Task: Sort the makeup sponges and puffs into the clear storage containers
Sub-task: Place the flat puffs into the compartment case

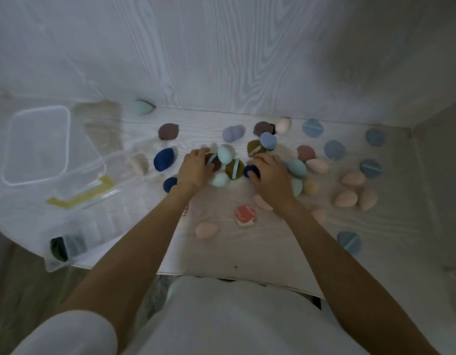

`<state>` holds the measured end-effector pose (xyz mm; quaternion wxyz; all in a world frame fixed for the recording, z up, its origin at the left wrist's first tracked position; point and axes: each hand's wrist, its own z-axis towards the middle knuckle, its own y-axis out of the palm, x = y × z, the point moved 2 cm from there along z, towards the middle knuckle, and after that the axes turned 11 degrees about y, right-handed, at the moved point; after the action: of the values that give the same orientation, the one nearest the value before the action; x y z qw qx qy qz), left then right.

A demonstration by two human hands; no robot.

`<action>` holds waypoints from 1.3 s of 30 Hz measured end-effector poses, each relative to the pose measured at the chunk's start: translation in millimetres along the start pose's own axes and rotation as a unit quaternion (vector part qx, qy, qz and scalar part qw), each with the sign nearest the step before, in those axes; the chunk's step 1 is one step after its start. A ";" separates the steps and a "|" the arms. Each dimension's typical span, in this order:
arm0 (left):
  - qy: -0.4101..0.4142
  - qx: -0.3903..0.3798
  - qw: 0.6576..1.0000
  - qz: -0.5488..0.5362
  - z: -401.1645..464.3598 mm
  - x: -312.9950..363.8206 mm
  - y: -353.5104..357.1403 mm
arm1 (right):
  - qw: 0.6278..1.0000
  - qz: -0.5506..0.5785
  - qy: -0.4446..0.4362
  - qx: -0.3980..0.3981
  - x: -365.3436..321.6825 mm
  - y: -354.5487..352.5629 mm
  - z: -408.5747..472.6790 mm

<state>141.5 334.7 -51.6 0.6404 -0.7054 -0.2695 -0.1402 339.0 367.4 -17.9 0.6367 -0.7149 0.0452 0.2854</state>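
A white short-sleeved top (221,316), both forearms bare

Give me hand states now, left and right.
Left hand: fingers curled on a brown puff.
Right hand: fingers curled on a navy sponge.

No legible text anywhere.

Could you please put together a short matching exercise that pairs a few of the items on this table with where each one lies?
Things:
1. mint sponge
2. clear lid
3. red-and-white piece
4. blue puff

Places:
A. near edge, right of the arms
B. far left of the table
C. against the back wall
D. between the two forearms

Pairs: 1-C, 2-B, 3-D, 4-A
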 end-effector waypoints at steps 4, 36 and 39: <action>-0.020 -0.024 0.999 0.025 10.9 -5.0 4.7 | 0.998 -0.055 -0.004 -0.019 -0.6 17.5 41.9; 0.014 0.276 0.961 -0.014 -262.2 -92.6 -126.3 | 0.900 0.361 0.123 -0.211 -144.4 26.2 -73.7; 0.036 0.247 0.964 0.090 -288.5 -126.0 -147.6 | 0.891 0.369 0.117 -0.235 -173.5 40.8 -82.9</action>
<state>-1.3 32.1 42.7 0.8143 -0.5407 -0.2080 -0.0366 206.1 230.4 29.0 0.2889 -0.8038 0.3118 0.4162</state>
